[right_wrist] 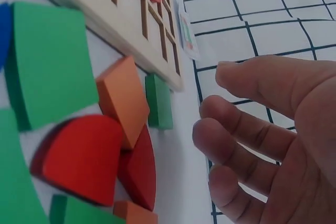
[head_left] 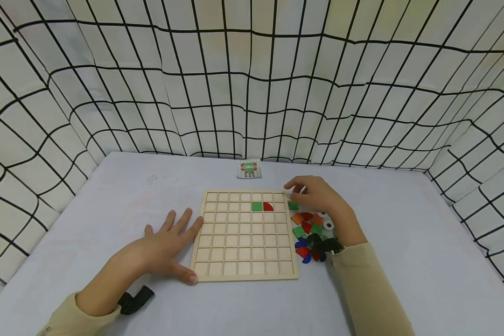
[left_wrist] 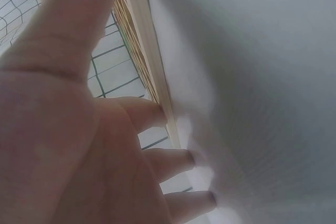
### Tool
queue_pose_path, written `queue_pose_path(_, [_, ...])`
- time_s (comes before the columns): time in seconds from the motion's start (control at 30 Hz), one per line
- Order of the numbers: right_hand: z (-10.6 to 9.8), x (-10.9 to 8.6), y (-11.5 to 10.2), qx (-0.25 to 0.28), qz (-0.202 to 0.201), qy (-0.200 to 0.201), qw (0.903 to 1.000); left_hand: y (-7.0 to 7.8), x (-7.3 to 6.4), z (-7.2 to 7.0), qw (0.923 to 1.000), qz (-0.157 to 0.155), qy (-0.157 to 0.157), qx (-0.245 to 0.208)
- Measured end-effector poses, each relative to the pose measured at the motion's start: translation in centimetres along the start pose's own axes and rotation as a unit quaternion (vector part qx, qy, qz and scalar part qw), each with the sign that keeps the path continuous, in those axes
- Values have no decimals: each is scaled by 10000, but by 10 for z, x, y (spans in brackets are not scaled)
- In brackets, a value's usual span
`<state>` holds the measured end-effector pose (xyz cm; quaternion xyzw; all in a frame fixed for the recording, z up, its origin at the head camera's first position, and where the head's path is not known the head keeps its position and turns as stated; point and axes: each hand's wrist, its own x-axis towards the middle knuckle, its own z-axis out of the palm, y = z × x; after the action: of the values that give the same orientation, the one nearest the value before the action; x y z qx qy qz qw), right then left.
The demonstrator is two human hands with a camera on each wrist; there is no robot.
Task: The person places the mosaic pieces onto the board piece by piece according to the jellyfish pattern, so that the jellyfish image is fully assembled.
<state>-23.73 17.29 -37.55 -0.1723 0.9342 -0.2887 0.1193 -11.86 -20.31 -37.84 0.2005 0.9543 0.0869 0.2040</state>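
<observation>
A wooden grid board (head_left: 244,241) lies on the white table, with a green square block (head_left: 256,206) and a red quarter-circle block (head_left: 268,206) side by side in two of its upper cells. My left hand (head_left: 164,247) is spread flat at the board's left edge, thumb at the lower corner and a fingertip on the side rim. Beyond the board's top right corner hovers my right hand (head_left: 315,193), fingers loosely bent with nothing between them. Just below it a green block (right_wrist: 158,102) lies beside the board, near an orange block (right_wrist: 124,103) and a red quarter-circle (right_wrist: 84,158).
Right of the board, a loose pile holds more green, red, orange and blue blocks (head_left: 301,242) and white round pieces (head_left: 328,225). A small picture card (head_left: 249,168) lies behind the board. Black-gridded white cloth (head_left: 243,88) walls the table's back and sides.
</observation>
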Motion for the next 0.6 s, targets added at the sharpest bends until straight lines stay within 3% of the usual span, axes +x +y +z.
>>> queue_pose_path(0.2, [-2, -1, 7, -83, 283, -130, 9995, 0, 0, 0, 10000, 1, -3, -41])
queue_pose_path(0.6, [-2, 0, 14, -158, 435, -369, 9982, -1, 0, 0, 10000, -3, -9, -26])
